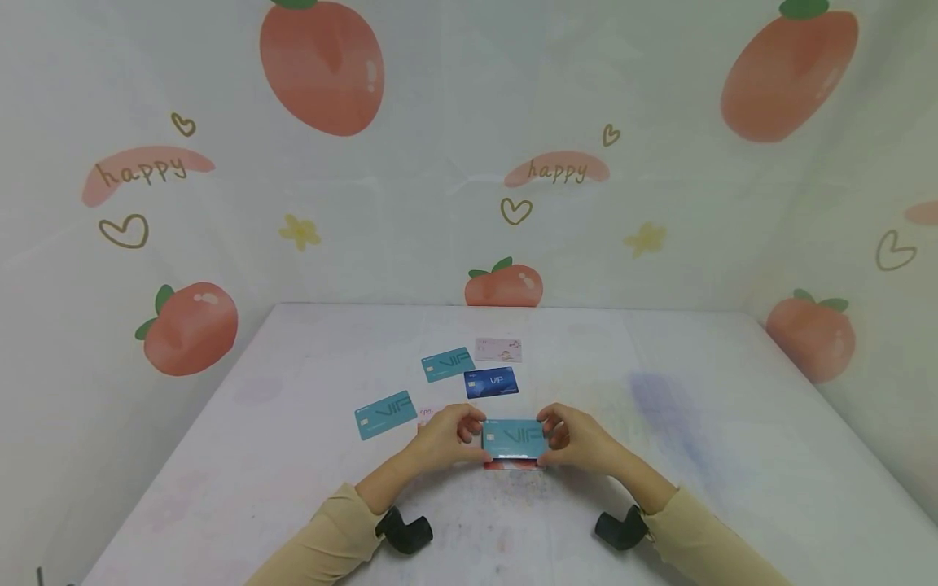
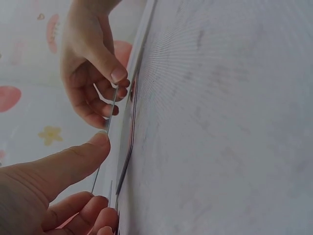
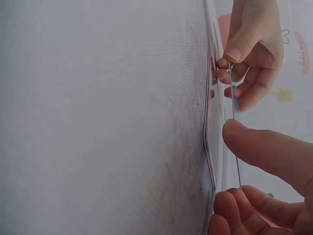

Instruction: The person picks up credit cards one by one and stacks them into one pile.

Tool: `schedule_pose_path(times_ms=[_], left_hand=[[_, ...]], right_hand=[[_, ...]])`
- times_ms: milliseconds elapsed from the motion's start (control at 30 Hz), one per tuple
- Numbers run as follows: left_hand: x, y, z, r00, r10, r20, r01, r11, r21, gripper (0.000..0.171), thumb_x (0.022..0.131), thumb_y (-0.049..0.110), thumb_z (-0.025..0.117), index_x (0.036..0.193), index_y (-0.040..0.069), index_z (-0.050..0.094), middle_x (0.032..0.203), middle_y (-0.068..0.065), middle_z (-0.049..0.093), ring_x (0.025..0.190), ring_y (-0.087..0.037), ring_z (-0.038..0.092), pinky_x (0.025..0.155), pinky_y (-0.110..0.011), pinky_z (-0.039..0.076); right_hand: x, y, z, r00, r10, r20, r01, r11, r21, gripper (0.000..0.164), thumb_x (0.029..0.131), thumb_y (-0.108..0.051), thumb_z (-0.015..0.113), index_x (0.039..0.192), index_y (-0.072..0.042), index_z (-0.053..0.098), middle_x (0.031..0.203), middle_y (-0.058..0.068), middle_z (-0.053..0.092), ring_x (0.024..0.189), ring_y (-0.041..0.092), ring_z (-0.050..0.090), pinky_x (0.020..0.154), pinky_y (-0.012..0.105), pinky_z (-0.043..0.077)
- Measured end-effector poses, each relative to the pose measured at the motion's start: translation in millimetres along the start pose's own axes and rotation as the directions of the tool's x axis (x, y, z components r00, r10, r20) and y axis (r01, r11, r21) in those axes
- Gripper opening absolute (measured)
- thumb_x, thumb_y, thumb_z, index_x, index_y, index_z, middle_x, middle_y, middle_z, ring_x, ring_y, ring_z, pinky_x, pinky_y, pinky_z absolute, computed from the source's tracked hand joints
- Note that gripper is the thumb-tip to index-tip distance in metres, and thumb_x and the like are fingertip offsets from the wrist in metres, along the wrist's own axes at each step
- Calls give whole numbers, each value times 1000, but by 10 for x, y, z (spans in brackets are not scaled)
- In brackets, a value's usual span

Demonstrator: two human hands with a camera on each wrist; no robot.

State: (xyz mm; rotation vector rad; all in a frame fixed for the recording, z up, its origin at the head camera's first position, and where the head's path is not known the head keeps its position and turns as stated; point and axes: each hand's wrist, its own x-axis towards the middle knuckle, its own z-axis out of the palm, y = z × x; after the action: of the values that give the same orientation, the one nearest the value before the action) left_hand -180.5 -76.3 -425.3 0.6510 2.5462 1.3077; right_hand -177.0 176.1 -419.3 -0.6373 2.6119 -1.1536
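Observation:
Both hands hold a teal VIP card point(image 1: 513, 439) level between them, pinching it at its two short edges. My left hand point(image 1: 445, 438) has thumb and fingers on the card's left edge; my right hand point(image 1: 582, 440) does the same on the right. Beneath it, a red-patterned card point(image 1: 513, 465) shows only its near strip. In the left wrist view, a thin stack of cards point(image 2: 128, 152) lies on the table, slightly apart from the raised card. How many cards are in that stack, I cannot tell.
Left of the hands lies another teal VIP card point(image 1: 385, 415), with a pink card point(image 1: 428, 415) partly hidden behind the left hand. Farther back are a third teal card point(image 1: 448, 365), a dark blue VIP card point(image 1: 491, 382) and a pale pink card point(image 1: 498, 350) on the white table point(image 1: 293, 488).

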Motion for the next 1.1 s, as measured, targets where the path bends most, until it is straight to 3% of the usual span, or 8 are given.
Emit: schedule_pose_path(times_ms=[567,1100], left_hand=[[-9,-18,34,1000,20,-3,-20,995,94,52,70,20,81,111,-2,59,92,-8,57,77,-13,47,64,-17,39],[-24,3,36,999,49,-4,-48,994,99,50,67,17,83,107,-3,60,89,-6,53,75,-11,43,66,-18,36]], right_hand=[[-13,-28,14,999,35,20,-35,999,-29,51,69,-12,81,109,3,54,93,8,57,76,13,52,65,19,45],[-30,-44,26,999,12,31,-10,999,-49,51,68,-13,81,108,3,54,94,8,58,78,12,53,66,21,47]])
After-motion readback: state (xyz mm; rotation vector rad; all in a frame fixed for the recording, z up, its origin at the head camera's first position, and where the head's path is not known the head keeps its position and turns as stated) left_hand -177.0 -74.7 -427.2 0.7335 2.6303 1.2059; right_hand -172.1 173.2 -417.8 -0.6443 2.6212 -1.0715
